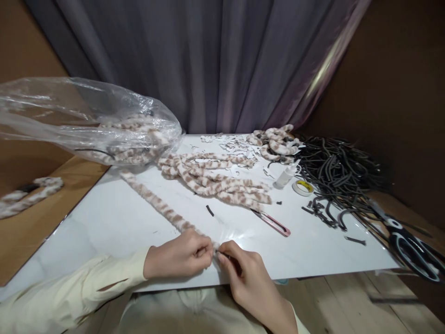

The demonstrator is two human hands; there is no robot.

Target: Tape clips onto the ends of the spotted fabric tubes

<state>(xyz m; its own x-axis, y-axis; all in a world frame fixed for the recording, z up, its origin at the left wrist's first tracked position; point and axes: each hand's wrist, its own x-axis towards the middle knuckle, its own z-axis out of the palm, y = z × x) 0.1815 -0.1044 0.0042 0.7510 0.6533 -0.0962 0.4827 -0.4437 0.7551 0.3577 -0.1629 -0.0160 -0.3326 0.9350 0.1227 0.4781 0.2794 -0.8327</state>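
Observation:
A long furry tube [156, 204], white with brown patches, runs diagonally across the white table toward the front edge. My left hand [184, 253] is closed around its near end. Right beside it, my right hand [245, 273] pinches at the tube's tip with thumb and forefinger. Something thin and dark shows between those fingers, too small to name surely. More spotted furry tubes [215, 181] lie in a loose bundle beyond my hands. Pink-handled thread snips [274, 223] rest at the bundle's right, and a short black cord piece [209, 210] lies nearer.
At the back left sits a clear plastic bag [139, 125] of furry pieces. Furry rings [278, 141], a small bottle [287, 176], a tape roll [303, 187] and a heap of black cords [340, 162] occupy the right. Large black scissors [410, 250] overhang the right edge.

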